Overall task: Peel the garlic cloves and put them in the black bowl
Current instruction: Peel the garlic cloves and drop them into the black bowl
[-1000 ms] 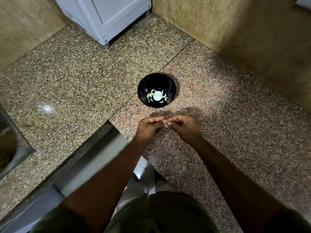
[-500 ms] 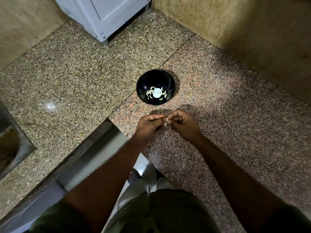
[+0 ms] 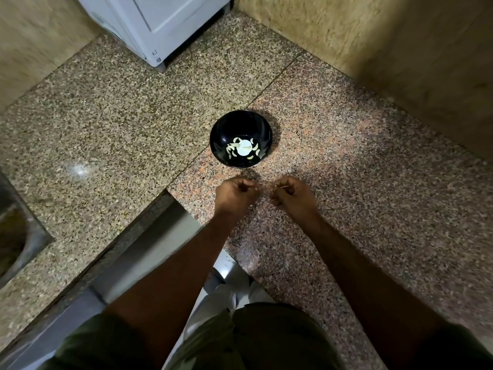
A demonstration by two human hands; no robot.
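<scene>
The black bowl (image 3: pixel 226 124) stands on the granite counter with several peeled pale garlic cloves (image 3: pixel 231 150) around a bright glare spot in its bottom. Just in front of it, my left hand (image 3: pixel 234 194) and my right hand (image 3: pixel 292 196) hover close together, fingers curled. A small garlic clove is pinched at my left fingertips, mostly hidden. A thin pale strip of skin (image 3: pixel 264 186) stretches from it to my right fingertips, which pinch it.
A white appliance (image 3: pixel 160 25) stands at the back of the counter, with tan walls on both sides of the corner. A steel sink (image 3: pixel 18 236) is sunk in at the far left. The counter's inner edge (image 3: pixel 149 225) runs diagonally below my left arm.
My hands, which were touching at the fingertips, have pulled a little apart, drawing a strip of skin between them. The view has shifted slightly; the bowl has not moved.
</scene>
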